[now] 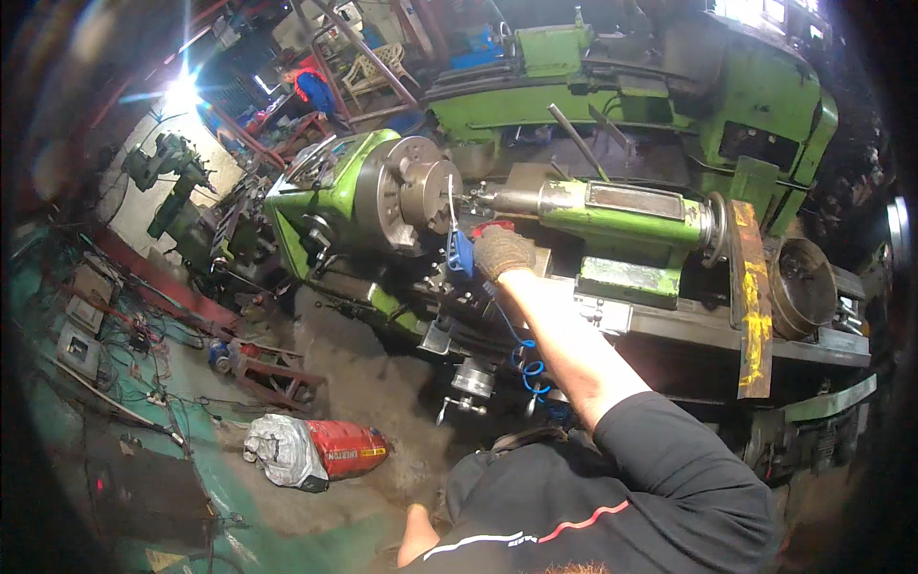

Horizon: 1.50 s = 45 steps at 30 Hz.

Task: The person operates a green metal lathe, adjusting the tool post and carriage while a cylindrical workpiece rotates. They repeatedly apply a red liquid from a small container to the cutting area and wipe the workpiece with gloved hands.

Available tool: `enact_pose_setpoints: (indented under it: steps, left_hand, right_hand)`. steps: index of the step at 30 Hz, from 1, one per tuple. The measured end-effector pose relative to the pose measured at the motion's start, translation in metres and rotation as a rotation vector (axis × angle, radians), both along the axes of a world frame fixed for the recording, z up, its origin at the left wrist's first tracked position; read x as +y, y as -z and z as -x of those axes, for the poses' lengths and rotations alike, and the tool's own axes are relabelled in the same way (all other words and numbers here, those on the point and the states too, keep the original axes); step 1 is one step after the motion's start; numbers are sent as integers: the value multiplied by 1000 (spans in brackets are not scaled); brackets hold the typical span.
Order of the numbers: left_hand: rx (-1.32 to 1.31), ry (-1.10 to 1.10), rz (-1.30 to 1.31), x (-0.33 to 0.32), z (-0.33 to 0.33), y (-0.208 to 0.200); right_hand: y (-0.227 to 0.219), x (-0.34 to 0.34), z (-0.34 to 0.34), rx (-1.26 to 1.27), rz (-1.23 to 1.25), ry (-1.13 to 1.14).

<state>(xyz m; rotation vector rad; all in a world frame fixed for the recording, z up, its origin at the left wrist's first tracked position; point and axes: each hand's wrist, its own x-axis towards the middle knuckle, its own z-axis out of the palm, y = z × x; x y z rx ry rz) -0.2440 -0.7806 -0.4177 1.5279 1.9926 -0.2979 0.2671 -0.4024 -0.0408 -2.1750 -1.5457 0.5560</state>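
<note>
My right arm reaches forward over the lathe's carriage. A brown knitted glove covers my right hand (504, 253), which is closed with its fingers curled away from view. What it grips is hidden. A small red part (496, 227) shows at the far edge of the glove. Just left of the hand is a blue air blow gun (460, 253), its thin pale nozzle pointing up before the lathe chuck (426, 192). A coiled blue hose (532, 366) hangs below. A bit of bare skin shows at the bottom edge, but my left hand is out of view.
The green tailstock (617, 212) stands right of the chuck. A long yellow-marked metal plate (750, 306) crosses the bed, beside a round metal drum (803, 287). Carriage handwheels (472, 380) project toward me. A red-and-silver bag (320, 452) lies on the floor. A person (311, 88) is far behind.
</note>
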Motion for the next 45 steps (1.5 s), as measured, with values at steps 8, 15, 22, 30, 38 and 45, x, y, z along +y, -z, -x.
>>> enact_pose_setpoints:
  steps: [8, 15, 22, 30, 38, 45]
  left_hand:
    - [69, -157, 163, -40, -40, -46]
    - [68, -191, 212, -56, -39, -69]
    - [34, -220, 264, -69, -30, -62]
    - [-52, -170, 327, -20, 7, -16]
    - [-221, -112, 339, 96, 34, 17]
    - [-327, 613, 240, 285, 60, 56]
  right_hand:
    - [8, 6, -17, -90, -157, -42]
    - [55, 35, -18, -270, -269, -29]
    - [-5, -9, -12, -181, -207, -108]
    - [-6, -17, -15, 275, -211, 134]
    - [119, -170, -49, 344, -400, 434]
    - [298, -471, -29, 121, 662, 850]
